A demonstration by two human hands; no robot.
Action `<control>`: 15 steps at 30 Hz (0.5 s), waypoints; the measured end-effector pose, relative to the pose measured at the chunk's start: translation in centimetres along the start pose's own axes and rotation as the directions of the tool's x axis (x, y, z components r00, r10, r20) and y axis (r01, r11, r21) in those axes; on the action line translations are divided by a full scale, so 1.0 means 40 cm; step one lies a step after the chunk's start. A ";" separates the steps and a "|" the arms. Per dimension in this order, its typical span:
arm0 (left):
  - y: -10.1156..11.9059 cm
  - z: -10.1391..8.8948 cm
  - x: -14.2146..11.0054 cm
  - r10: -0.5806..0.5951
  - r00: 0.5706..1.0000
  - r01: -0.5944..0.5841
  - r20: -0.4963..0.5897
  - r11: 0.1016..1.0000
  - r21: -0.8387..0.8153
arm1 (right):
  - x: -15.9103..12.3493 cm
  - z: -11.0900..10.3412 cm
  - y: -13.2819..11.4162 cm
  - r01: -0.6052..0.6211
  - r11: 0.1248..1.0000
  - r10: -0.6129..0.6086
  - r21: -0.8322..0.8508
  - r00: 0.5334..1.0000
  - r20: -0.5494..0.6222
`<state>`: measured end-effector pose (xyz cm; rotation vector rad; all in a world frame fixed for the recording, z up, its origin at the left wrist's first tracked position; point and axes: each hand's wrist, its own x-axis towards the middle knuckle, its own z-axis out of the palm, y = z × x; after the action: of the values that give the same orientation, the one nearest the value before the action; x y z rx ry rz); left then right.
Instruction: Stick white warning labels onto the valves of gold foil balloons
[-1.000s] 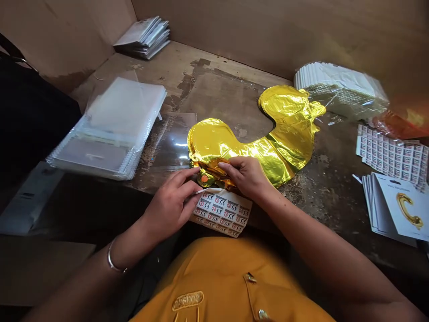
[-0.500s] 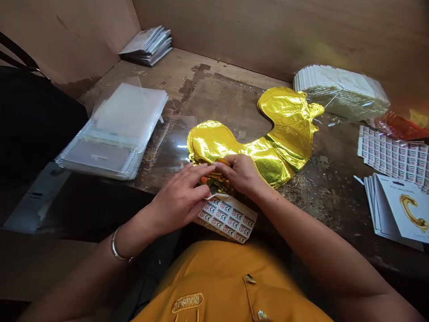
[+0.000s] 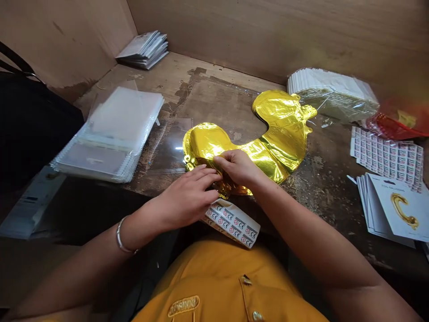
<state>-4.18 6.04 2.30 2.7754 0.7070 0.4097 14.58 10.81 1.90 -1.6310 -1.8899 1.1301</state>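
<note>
Right hand (image 3: 239,167) pinches the gathered edge of a gold foil balloon (image 3: 271,143) between thumb and fingertips, closed on the foil. Left hand (image 3: 186,197) lies just beside it, its fingers curved over the same folded foil; whether they are actually gripping it, I cannot tell. A silver bangle (image 3: 122,235) circles the left wrist.

The balloon lies flat on the table at the centre of the frame, a curved letter shape with its lower end folded up under both hands. A sheet of CE warning stickers (image 3: 231,222) sits directly below the hands, tucked under the heel of the left hand. A clear plastic sleeve (image 3: 170,150) lies under the balloon's left lobe.

To the left, a stack of clear plastic bags (image 3: 117,134) rests on the stained wooden table (image 3: 214,85), with a black bag (image 3: 30,134) beyond its edge. A pile of white packets (image 3: 144,50) sits in the upper left corner. At upper right is a plastic-wrapped stack of white cards (image 3: 331,94), beside crumpled red foil (image 3: 395,126). Below these lie a second sticker sheet (image 3: 385,158) and a fanned stack of cards printed with a gold letter balloon (image 3: 393,208). A mustard shirt (image 3: 231,286) fills the bottom of the frame.
</note>
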 end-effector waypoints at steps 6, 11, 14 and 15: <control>-0.041 0.012 0.021 -0.014 0.997 0.022 0.077 0.994 -0.104 | 0.011 -0.037 0.019 -0.216 0.806 0.298 0.550 0.953 -0.061; -0.032 0.000 0.037 -0.015 0.991 0.024 0.132 0.998 -0.064 | -0.054 -0.041 0.021 0.038 0.996 -0.022 0.081 0.981 -0.193; -0.028 0.000 0.042 -0.034 0.990 0.045 0.140 0.996 -0.074 | -0.118 -0.010 0.015 0.237 0.884 -0.316 -0.402 0.938 -0.143; -0.027 0.000 0.041 -0.044 0.989 0.056 0.141 0.995 -0.081 | -0.133 -0.003 0.013 0.242 0.850 -0.337 -0.467 0.932 -0.131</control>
<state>-3.24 7.79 2.30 2.6698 0.7073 0.2280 16.28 5.78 2.65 -1.5268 -2.2655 0.3975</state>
